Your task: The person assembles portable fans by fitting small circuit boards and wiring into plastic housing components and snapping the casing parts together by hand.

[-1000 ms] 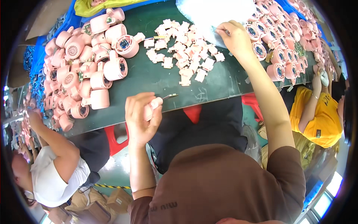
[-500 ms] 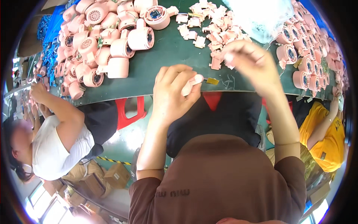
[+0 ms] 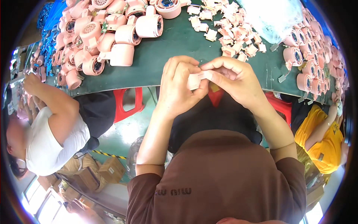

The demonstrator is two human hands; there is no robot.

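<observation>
My left hand (image 3: 181, 84) is closed round a small pink plastic part (image 3: 193, 82) just off the near edge of the table. The thumb and forefinger of my right hand (image 3: 236, 80) pinch at the right end of that part, so the two hands meet there. Whether a separate little piece sits between those fingertips I cannot tell. Below the right fingers a bit of yellow strip (image 3: 214, 87) shows. Beyond my hands lies a heap of small pink plastic clips (image 3: 233, 28) on the green tabletop (image 3: 175, 43).
Pink round fan housings (image 3: 123, 55) are piled at the left, and more pink housings (image 3: 292, 56) with wires stand at the right. A clear plastic bag (image 3: 274, 18) lies at the back. Co-workers sit on both sides, one in white (image 3: 56, 142), one in yellow (image 3: 322, 138).
My right hand has come from the heap of clips toward me and left, and now meets the part in my left hand. The yellow strip is now mostly hidden.
</observation>
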